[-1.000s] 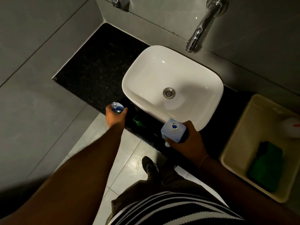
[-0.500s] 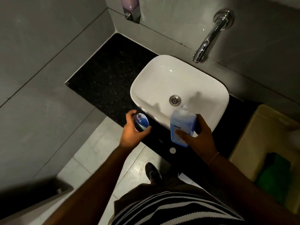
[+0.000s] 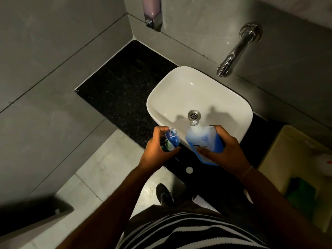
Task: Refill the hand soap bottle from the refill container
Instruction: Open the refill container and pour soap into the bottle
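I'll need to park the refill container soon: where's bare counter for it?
The black counter left of the sink, out to the grey walls, is bare. The narrow strip in front of the sink is tight: a white cap lies there. The beige bin on the right holds a green cloth.

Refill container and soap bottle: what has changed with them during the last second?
The right hand has raised and tipped the refill container, its spout now pointing over the sink. The left hand has brought the soap bottle closer to it, mouth open. Both hands keep their grips; the white cap stays on the counter.
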Tool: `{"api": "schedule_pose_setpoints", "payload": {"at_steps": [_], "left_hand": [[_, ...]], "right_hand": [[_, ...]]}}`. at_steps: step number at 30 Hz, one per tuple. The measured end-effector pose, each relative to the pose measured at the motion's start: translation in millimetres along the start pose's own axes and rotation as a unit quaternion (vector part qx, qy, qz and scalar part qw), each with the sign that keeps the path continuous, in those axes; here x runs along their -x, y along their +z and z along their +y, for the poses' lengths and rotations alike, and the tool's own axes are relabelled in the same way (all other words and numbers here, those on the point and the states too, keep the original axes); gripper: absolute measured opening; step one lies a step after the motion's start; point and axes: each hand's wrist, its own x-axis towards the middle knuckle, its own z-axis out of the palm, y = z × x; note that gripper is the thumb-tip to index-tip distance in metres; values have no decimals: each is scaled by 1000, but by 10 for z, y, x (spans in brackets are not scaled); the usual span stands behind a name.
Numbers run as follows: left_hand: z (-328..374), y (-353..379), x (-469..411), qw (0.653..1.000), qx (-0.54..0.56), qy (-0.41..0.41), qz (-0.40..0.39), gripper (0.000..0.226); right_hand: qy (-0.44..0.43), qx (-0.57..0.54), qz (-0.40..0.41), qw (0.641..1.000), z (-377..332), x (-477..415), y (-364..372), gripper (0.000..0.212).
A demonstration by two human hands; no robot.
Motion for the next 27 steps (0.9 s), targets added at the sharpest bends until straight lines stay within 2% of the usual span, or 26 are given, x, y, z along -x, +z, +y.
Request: {"api": "schedule_pose_setpoints", "payload": {"at_steps": [5,9,13,27], "left_hand": [[44,-3,28,1000,6,21,14,73],[51,2,48,1000,19,18,11,73],[43,-5,67,999,25,27,7,74],[34,27,88,998,15,53,-19,77]], "right_hand": [[0,125,-32,992,-62,-38,-88,67],[-8,196,-64,978,-90,-65,-165,58],[13,248,-89,965,-143,-98,-240,74],[61,305,-152,938,-288,-151,-364,81]]}}
